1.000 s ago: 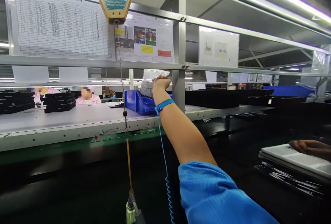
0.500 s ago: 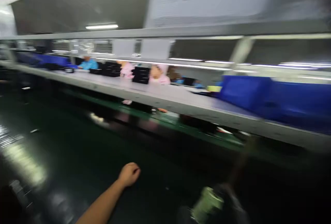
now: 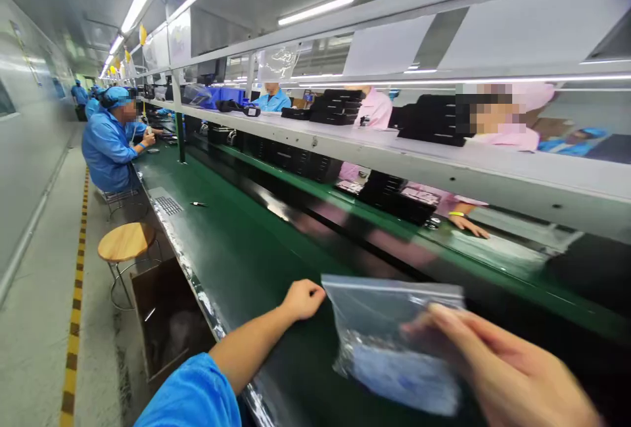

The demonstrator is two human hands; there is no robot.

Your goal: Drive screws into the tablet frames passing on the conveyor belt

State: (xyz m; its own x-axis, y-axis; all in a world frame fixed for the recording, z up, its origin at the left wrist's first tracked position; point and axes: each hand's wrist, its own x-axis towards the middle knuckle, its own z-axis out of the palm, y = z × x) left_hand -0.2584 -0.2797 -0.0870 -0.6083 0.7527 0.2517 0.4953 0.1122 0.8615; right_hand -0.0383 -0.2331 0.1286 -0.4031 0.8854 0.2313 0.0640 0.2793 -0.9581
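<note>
My right hand pinches a clear zip-lock plastic bag by its upper right part, thumb in front. Small parts lie in the bag's lower half, pale bluish and blurred, too unclear to name. The bag hangs over the green bench top, its zip edge uppermost. Just left of the bag's upper corner is my left hand, curled into a loose fist over the bench, with no object showing in it. Whether it touches the bag I cannot tell.
A raised white shelf runs along the bench, bearing stacks of black trays. People in pink and blue sit beyond it. At left are a person in blue, a wooden stool, and an open box. A pen-like object lies on the bench.
The view has swung left, bringing in the aisle, stool and seated people. My right hand has come into view with the bag. My left hand keeps its curled shape.
</note>
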